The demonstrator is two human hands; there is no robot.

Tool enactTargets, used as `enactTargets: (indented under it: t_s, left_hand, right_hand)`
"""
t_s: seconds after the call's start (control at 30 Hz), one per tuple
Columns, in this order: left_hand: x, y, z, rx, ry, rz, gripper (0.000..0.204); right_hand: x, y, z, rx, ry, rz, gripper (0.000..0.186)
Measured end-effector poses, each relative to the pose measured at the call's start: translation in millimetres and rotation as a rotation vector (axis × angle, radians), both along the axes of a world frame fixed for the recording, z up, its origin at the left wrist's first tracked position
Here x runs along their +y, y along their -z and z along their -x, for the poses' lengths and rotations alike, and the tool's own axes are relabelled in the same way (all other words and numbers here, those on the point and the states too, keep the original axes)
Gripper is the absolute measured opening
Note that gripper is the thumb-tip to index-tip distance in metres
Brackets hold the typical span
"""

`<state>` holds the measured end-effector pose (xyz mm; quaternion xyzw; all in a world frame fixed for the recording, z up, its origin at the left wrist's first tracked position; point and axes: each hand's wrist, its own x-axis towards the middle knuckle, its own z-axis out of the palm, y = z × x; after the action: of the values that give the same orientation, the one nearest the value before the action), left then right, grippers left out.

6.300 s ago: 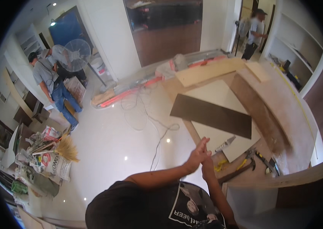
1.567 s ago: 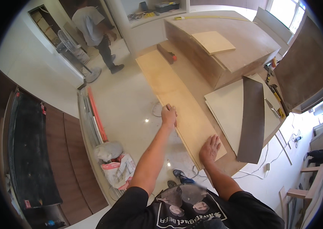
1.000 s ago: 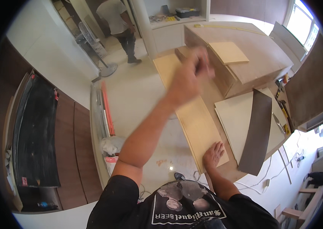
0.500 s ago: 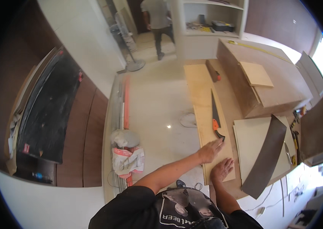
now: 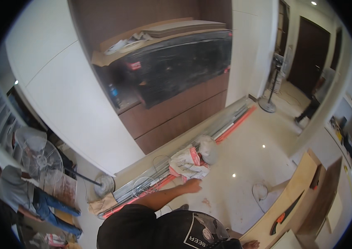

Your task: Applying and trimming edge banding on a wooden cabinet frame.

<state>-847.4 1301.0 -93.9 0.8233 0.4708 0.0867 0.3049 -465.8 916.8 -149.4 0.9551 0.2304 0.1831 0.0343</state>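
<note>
My left hand (image 5: 193, 186) is held out over the tiled floor, just by a white and red sack (image 5: 189, 162). Its fingers look loosely stretched, with nothing in them. At the bottom edge my right hand (image 5: 250, 245) is mostly cut off, resting by the near end of a long pale wooden board (image 5: 263, 226). What shows of its fingers looks uncurled and holds nothing. On that board lies a handsaw (image 5: 286, 213) with a dark blade and an orange and black handle, away from both hands. A second saw (image 5: 316, 179) lies farther up, beside the board.
Metal and orange lengths (image 5: 236, 124) run along the cabinet base, with a pale bag (image 5: 207, 150) on them. A black-wrapped panel (image 5: 184, 66) fills the cabinet niche. A pedestal fan (image 5: 41, 155) and a person (image 5: 16, 186) are at left; another person (image 5: 321, 89) is far right.
The view has swung left, toward the cabinet wall. My left hand has come off the board and reaches out over the floor. My right hand stays by the board.
</note>
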Motion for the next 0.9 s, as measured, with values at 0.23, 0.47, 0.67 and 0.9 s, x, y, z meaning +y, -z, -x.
enactTargets:
  t_s: [0.23,0.47,0.67,0.9]
  left_hand:
    - [114.9,-138.7,125.9,-0.245,-0.509,-0.224,0.023]
    - [257.6,-398.9,226.7,-0.801,-0.522,-0.500,0.045]
    - [403.0,-577.5,389.3,-0.427,-0.653,-1.103,0.045]
    - [565.0,-632.1,559.7,0.098,-0.748,-0.926,0.062]
  right_hand:
    - [143.5,-96.6,34.5,0.376,-0.478,-0.426,0.035]
    - [229.5,-15.6,86.5,0.113,-0.649,-0.146,0.041]
    - [297.1,9.7,130.2,0.839,-0.511,0.295,0.038]
    - [383.8,10.9,196.6,0.967,-0.459,0.499,0.039]
